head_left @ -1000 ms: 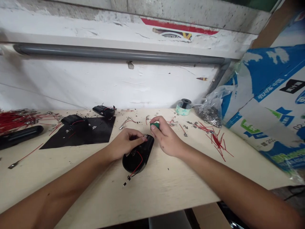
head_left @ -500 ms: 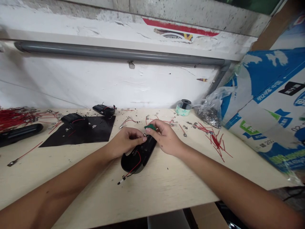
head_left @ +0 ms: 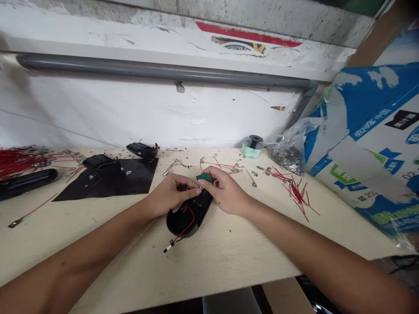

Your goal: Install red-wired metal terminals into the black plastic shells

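A black oval plastic casing (head_left: pixel 187 214) lies on the pale wooden table (head_left: pixel 229 248), with a red wire trailing out of its near end. My left hand (head_left: pixel 170 195) rests on the casing's far end, its fingers closed round a small metal piece at the rim. My right hand (head_left: pixel 224 190) is closed on a small green part (head_left: pixel 204 177), which it holds right at the casing's top edge, fingertips almost touching those of the left hand.
A black sheet (head_left: pixel 111 179) with two more black casings lies to the left, and a long black casing (head_left: pixel 24 182) sits by a heap of red wires (head_left: pixel 19 158). A solder spool (head_left: pixel 252 146), a bag of metal bits (head_left: pixel 290 153), loose red wires (head_left: pixel 299 192) and a printed carton (head_left: pixel 373 139) stand on the right.
My right hand has brought the green part leftward to the casing's top edge, meeting my left hand. The casing has turned slightly under the hands.
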